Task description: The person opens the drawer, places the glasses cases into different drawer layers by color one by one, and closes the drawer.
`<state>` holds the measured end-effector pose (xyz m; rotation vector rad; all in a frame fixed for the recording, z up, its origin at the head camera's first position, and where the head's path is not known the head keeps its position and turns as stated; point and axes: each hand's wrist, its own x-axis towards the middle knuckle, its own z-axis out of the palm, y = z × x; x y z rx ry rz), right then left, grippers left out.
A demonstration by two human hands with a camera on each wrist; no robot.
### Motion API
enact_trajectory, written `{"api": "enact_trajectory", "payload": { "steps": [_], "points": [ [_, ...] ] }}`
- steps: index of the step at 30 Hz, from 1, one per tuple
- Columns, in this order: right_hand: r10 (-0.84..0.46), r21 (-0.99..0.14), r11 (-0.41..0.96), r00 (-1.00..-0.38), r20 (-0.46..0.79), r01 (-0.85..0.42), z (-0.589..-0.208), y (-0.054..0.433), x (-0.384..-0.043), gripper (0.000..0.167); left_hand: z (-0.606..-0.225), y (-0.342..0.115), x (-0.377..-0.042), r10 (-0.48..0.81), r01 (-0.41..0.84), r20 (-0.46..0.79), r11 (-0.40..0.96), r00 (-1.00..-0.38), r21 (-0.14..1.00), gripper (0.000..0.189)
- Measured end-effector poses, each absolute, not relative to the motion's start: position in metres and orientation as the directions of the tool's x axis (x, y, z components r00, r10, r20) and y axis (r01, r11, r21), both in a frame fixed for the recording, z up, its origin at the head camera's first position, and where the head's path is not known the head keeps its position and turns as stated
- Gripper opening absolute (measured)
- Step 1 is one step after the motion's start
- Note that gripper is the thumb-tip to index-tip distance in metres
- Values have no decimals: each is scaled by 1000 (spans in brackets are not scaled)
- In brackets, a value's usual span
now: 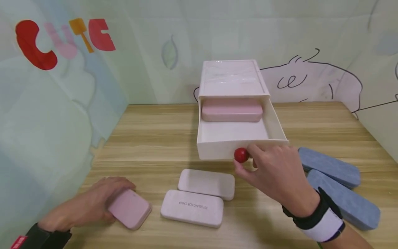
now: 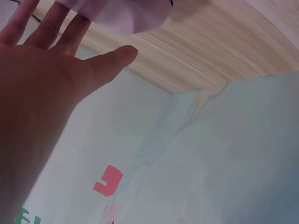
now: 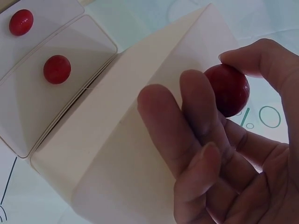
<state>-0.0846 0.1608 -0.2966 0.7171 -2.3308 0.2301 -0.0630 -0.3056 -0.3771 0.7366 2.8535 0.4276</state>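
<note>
My right hand (image 1: pixel 276 173) pinches the round red knob (image 1: pixel 241 155) between thumb and fingers at the front of a pulled-out white drawer (image 1: pixel 217 150). A pink glasses case (image 1: pixel 231 112) lies crosswise at the back of that drawer. At lower left, my left hand (image 1: pixel 101 199) is at another pink glasses case (image 1: pixel 132 209), its fingers over the far side. In the left wrist view, the fingers run behind this case (image 2: pixel 126 16), and the straight thumb (image 2: pixel 119 58) stands apart from it.
Two pale glasses cases (image 1: pixel 206 183) lie in front of the drawer, the nearer one printed with text. Two blue glasses cases (image 1: pixel 331 167) lie at right, beside my right wrist. The white drawer unit (image 1: pixel 231 77) stands against the back sheet; lower drawers have red knobs (image 3: pixel 57 69) too.
</note>
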Motion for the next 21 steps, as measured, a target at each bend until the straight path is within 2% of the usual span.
{"api": "enact_trajectory", "payload": {
  "steps": [4,11,18,21],
  "points": [
    [-434,29,833,-620,654,-552,-297,161,-85,28,-378,-304,-64,489,445,-69,837,-870,319,88],
    [-440,35,834,-626,643,-551,-296,160,-84,28,-381,-306,-65,515,504,3,839,-857,207,84],
    [-442,38,833,-623,645,-552,-296,160,-85,27,-374,-302,-60,476,465,16,852,-880,240,78],
    [-441,43,833,-616,653,-552,-297,161,-84,28,-361,-297,-60,442,420,-29,869,-896,262,72]
  ]
}}
